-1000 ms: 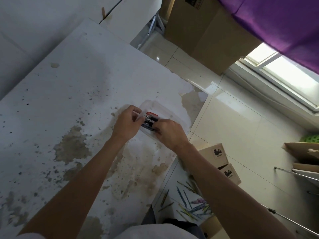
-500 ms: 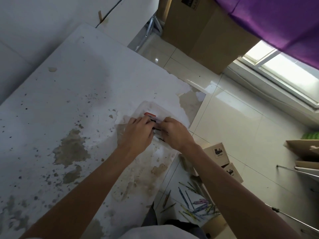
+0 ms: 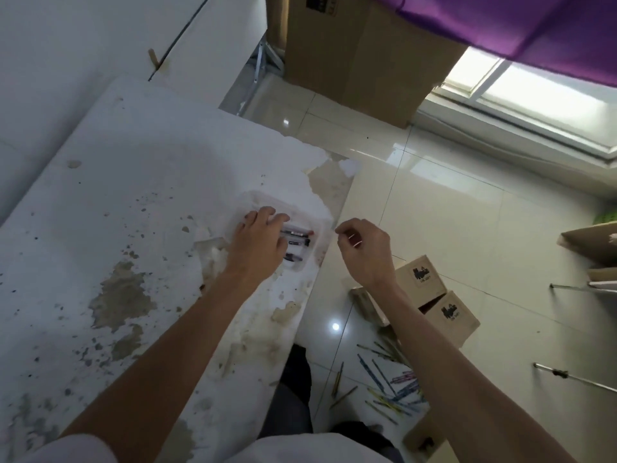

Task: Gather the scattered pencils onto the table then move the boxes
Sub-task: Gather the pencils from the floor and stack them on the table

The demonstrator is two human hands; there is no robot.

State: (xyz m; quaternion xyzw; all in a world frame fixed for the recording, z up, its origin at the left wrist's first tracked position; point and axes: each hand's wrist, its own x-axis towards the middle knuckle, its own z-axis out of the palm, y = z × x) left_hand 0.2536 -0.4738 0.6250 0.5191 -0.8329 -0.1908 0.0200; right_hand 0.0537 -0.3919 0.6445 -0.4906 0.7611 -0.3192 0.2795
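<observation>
head: my left hand point(image 3: 258, 247) lies flat, fingers spread on pens in clear tray point(image 3: 314, 217) at worktop point(image 3: 133, 182) edge | right hand point(image 3: 365, 252) loosely curled, empty, off the edge | pencils point(image 3: 390, 385) scattered on floor beside wooden boxes point(image 3: 434, 299)

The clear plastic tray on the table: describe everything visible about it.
The clear plastic tray is a shallow, see-through rectangular container with rounded corners, lying flat near the right edge of the worn white table. Its pale walls blend into the tabletop. Inside lie several dark pens, roughly parallel, one with a red end. The left hand rests over its left part, fingers spread on it. The right hand hovers apart to the right, past the table edge, not touching it.
</observation>
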